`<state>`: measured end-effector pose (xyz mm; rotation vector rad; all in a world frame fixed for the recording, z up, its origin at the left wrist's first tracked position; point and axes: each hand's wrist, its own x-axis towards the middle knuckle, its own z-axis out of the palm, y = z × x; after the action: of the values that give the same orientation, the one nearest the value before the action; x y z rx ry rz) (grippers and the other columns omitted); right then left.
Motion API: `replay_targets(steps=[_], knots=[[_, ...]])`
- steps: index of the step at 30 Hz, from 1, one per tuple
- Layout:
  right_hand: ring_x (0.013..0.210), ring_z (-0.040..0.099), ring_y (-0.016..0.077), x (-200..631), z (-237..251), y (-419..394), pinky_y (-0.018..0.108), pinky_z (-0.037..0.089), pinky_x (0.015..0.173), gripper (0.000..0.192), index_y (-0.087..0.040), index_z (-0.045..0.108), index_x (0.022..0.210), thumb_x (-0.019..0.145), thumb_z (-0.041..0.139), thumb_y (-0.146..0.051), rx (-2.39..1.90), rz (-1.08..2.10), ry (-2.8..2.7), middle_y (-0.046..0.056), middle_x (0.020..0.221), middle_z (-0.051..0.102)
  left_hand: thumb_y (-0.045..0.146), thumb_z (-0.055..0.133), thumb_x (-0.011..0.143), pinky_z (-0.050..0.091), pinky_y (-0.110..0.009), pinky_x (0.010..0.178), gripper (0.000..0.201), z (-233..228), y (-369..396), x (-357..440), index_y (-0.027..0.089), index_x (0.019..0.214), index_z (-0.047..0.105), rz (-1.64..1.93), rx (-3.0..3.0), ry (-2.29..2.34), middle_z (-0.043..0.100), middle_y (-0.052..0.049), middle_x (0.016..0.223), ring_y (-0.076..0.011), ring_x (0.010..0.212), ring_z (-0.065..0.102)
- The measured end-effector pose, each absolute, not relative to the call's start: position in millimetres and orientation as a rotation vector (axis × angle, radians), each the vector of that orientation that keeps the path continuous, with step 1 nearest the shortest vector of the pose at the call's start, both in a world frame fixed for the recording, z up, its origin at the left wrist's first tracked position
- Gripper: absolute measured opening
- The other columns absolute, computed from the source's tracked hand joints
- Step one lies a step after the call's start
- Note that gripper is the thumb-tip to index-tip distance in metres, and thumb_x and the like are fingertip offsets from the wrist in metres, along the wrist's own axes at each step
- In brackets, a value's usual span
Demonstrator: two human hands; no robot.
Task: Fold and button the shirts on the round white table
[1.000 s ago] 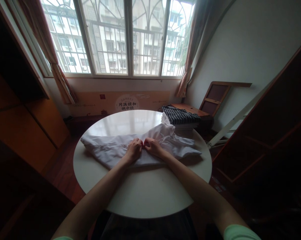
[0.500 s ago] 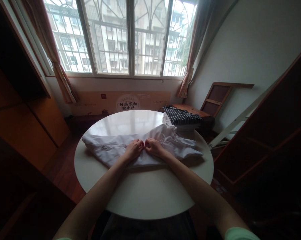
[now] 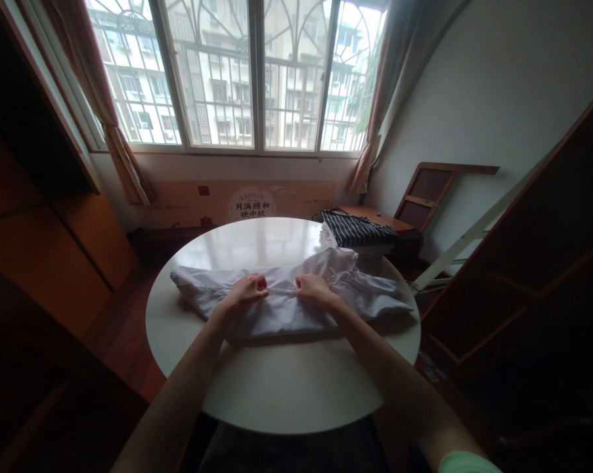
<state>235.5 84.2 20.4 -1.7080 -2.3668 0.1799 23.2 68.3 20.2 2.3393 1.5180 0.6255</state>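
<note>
1. Landmark: one round white table (image 3: 286, 387). All places are given relative to it.
2. Off the table's left edge, dark wooden cabinets (image 3: 40, 223) are seen; beyond its far edge, a barred window (image 3: 237, 72) is flanked by two curtains.
3. One white shirt (image 3: 276, 312) is laid across the table's middle, its long axis running left to right, crumpled, with its right end near the right rim.
4. The left hand (image 3: 244, 290) is rested on the shirt left of the table's centre line. Its fingers are curled shut, and a fold of the white cloth appears to be pinched.
5. A short span of cloth edge is held taut between the two hands, along the shirt's long axis.
6. The right hand (image 3: 313, 289) is set on the shirt just right of centre, fingers likewise closed on the fabric. Both hands are in contact with the shirt; neither is judged nearer.
7. The cloth lies directly under and between the fingertips, not ahead of them.
8. At the table's far right rim, one dark striped garment (image 3: 358, 230) is stacked folded on something white.
9. Beyond the right edge, one wooden framed panel (image 3: 431, 190) is leaned against the wall.
10. Count: two hands, one shirt, one striped garment, one table.
</note>
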Motion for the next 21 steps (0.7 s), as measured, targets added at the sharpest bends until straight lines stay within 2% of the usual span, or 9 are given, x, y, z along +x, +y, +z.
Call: replay_targets(steps=[6, 10, 14, 18, 21], knots=[[0.071, 0.06, 0.0228, 251, 27, 89, 0.026, 0.036, 0.057, 0.015, -0.014, 0.066, 0.078, 0.069, 0.054, -0.019, -1.947, 0.155, -2.323, 0.015, 0.082, 0.066, 0.021, 0.052, 0.067, 0.043, -0.023, 0.062, 0.013, 16, 70, 16, 0.016, 0.076, 0.059, 0.628, 2.271, 1.441, 0.059, -0.002, 0.076, -0.0142, 0.07, 0.053], [0.074, 0.06, 0.023, 252, 24, 90, 0.028, 0.039, 0.063, 0.016, -0.011, 0.065, 0.076, 0.075, 0.05, -0.017, -1.963, 0.046, -2.222, 0.018, 0.083, 0.065, 0.018, 0.051, 0.069, 0.042, -0.022, 0.064, 0.01, 9, 72, 25, 0.016, 0.073, 0.06, 0.625, 2.318, 1.401, 0.06, -0.001, 0.074, -0.0131, 0.07, 0.053], [0.076, 0.056, 0.0196, 237, 22, 82, 0.027, 0.039, 0.068, 0.015, -0.013, 0.062, 0.081, 0.078, 0.048, -0.017, -1.661, -0.098, -2.216, 0.013, 0.085, 0.063, 0.018, 0.049, 0.072, 0.042, -0.023, 0.067, 0.011, 1, 72, 33, 0.017, 0.075, 0.06, 0.698, 2.388, 1.373, 0.059, -0.001, 0.074, -0.0126, 0.07, 0.053], [0.077, 0.053, 0.0158, 218, 17, 75, 0.024, 0.037, 0.07, 0.011, -0.015, 0.058, 0.077, 0.08, 0.047, -0.017, -1.309, -0.013, -2.32, 0.008, 0.081, 0.06, 0.018, 0.047, 0.076, 0.042, -0.025, 0.069, 0.011, -4, 70, 42, 0.017, 0.075, 0.058, 0.795, 2.446, 1.378, 0.058, -0.001, 0.075, -0.0131, 0.071, 0.052], [0.07, 0.051, 0.0138, 211, 9, 74, 0.023, 0.036, 0.065, 0.011, -0.016, 0.055, 0.073, 0.081, 0.048, -0.02, -1.25, 0.084, -2.378, 0.004, 0.076, 0.058, 0.018, 0.047, 0.077, 0.042, -0.026, 0.069, 0.008, -7, 70, 48, 0.017, 0.074, 0.055, 0.807, 2.457, 1.368, 0.056, -0.001, 0.074, -0.0135, 0.071, 0.051]])
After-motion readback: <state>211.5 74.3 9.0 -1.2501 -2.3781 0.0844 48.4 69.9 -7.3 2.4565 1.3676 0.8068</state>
